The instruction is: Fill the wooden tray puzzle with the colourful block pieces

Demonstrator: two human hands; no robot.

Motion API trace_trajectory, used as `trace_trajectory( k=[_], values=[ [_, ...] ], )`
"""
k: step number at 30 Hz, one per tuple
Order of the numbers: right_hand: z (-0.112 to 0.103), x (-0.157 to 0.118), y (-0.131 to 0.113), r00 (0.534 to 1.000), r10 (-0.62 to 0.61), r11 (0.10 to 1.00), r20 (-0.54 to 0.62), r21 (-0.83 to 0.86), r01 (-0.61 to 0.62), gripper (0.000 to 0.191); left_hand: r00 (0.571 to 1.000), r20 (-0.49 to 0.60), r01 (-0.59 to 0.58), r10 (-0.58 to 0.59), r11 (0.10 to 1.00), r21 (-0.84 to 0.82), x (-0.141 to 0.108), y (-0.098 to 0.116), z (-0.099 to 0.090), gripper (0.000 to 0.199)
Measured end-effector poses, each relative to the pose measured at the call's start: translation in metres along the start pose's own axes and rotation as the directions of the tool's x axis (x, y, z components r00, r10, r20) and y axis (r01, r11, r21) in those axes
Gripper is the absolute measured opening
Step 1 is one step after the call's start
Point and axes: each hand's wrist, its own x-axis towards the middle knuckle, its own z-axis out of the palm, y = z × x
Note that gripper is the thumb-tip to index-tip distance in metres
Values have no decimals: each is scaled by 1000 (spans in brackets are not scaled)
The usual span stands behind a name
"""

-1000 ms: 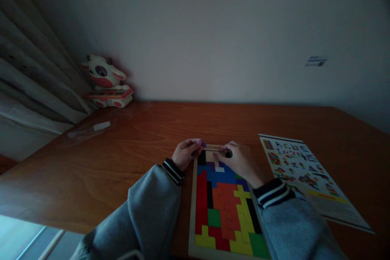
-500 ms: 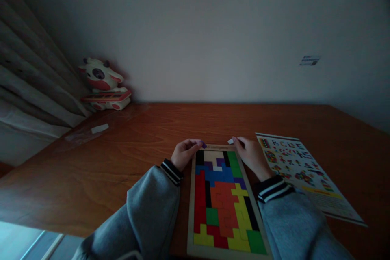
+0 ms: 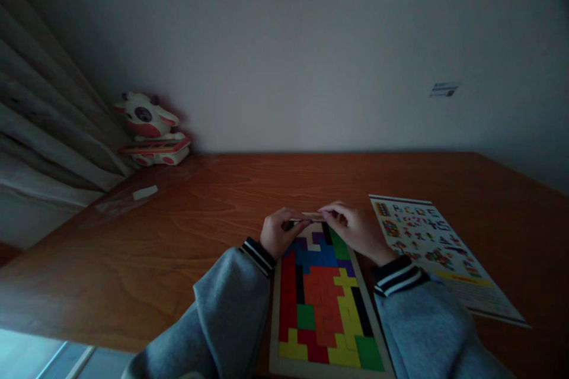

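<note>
A wooden tray puzzle [image 3: 274, 331] lies on the table in front of me, filled with coloured block pieces in red, orange, yellow, green, blue, purple and black. A cream patch [image 3: 315, 228] shows at its far end. My left hand [image 3: 282, 232] is over the far left corner, thumb and fingers pinched on a small purple puzzle piece, mostly hidden now. From the right, my right hand [image 3: 355, 230] reaches over the far edge with closed fingertips close to the left ones. The small white puzzle piece it holds is hidden by the fingers.
A printed pattern sheet [image 3: 444, 249] lies right of the tray. At the back left stands a cow-shaped toy [image 3: 149, 130] with a keyboard, beside a curtain [image 3: 44, 124]. A white strip [image 3: 145, 192] lies on the wooden table [image 3: 200, 219] near its left edge.
Both hands have moved toward each other over the tray's far end, my left going right and my right going left. The pinched pieces, visible before, are now largely covered by fingers.
</note>
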Motion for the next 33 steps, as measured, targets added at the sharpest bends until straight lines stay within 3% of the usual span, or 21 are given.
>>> trace_trajectory(
  k=[3, 6, 12, 15, 23, 29, 33],
  values=[
    [6, -3, -21, 994, -47, 982, 97, 189, 28, 22, 1000, 2, 31, -31, 999, -25, 1, 2, 0, 20],
    [10, -4, -30, 994, 0, 971, 106, 239, -26, 20, 993, 3, 122, -122, 992, -17, -1, 5, 0, 27],
    [9, -3, -13, 998, 70, 963, 1, 262, -68, 23, 988, 35, 153, -153, 988, 9, -2, 5, 1, 33],
    [10, -3, -3, 993, 109, 969, -45, 229, -96, 25, 987, -7, 162, -162, 986, 35, -2, 3, 1, 33],
    [16, -2, 3, 989, 149, 976, -9, 164, -146, 15, 979, -46, 198, -198, 980, -13, 0, 7, -3, 34],
    [23, -2, 8, 997, 71, 992, -34, -98, -74, 11, 977, -25, 211, -212, 977, -40, 0, 9, -3, 34],
    [26, -4, 16, 995, 82, 976, -52, -200, -91, 16, 975, -26, 219, -221, 973, -72, 1, 10, -3, 33]
  ],
)
